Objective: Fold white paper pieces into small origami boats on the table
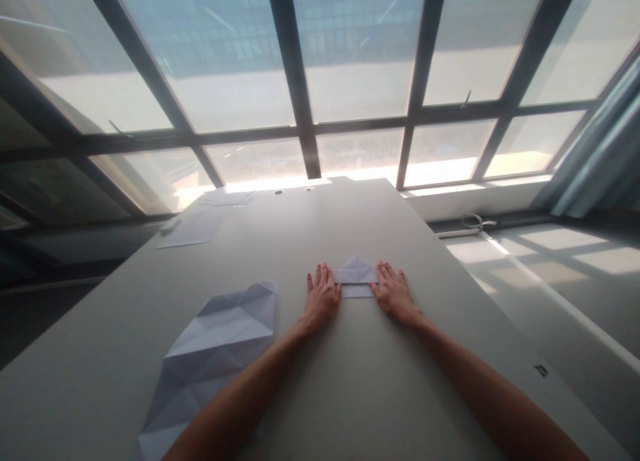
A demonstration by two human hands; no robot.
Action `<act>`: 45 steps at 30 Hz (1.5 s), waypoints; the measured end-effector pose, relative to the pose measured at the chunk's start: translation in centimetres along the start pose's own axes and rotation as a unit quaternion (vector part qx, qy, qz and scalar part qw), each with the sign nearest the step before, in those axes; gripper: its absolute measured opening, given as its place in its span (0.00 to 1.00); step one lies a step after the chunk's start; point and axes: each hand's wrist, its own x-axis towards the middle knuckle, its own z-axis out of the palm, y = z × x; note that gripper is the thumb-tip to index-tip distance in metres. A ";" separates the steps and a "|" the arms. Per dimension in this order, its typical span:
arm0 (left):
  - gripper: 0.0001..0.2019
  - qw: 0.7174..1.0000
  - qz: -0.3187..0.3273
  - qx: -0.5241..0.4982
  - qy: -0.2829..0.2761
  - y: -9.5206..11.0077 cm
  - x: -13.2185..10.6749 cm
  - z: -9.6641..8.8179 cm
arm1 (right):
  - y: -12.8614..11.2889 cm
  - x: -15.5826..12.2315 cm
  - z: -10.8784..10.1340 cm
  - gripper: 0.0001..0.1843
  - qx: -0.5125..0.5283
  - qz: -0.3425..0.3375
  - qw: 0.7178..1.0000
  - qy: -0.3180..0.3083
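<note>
A small folded sheet of white paper (356,274) lies flat on the table, with a triangular peak at its far side and a straight band along its near side. On its left end rests my left hand (323,296), fingers stretched out and pressed down. My right hand (394,293) lies flat on the right end in the same way, fingers extended forward. Both hands touch the paper without gripping it, and its two ends are partly hidden under them. Left of my left forearm spreads a larger creased sheet of paper (220,344), partly covered by that arm.
The white table (310,228) reaches toward large windows (357,54). Flat paper sheets (195,226) lie at its far left, beside a small pale object. Two round holes sit near the far edge. A small dark mark (541,370) is at the right edge. A curtain (593,141) hangs far right.
</note>
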 end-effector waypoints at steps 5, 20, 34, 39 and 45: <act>0.27 0.980 0.190 -0.063 -0.004 1.0 0.3 -1.6 | 0.1 0.1 0.1 0.34 0.005 -0.002 1.000 0.008; 0.26 0.975 0.170 -0.117 -0.077 0.9 0.6 -0.2 | -1.1 -0.1 -0.9 0.33 0.037 -0.140 0.989 -0.005; 0.28 0.984 0.112 -0.128 -0.054 0.8 0.9 -0.6 | -1.4 -0.3 -2.1 0.31 0.074 -0.106 0.991 0.022; 0.26 0.980 0.134 -0.142 -0.025 0.8 1.0 -1.5 | -1.6 -0.5 -2.6 0.28 0.080 -0.104 0.991 0.038; 0.19 0.979 0.131 -0.154 -0.015 1.2 0.8 -2.4 | -1.6 -0.5 -2.7 0.17 0.073 -0.116 0.988 0.067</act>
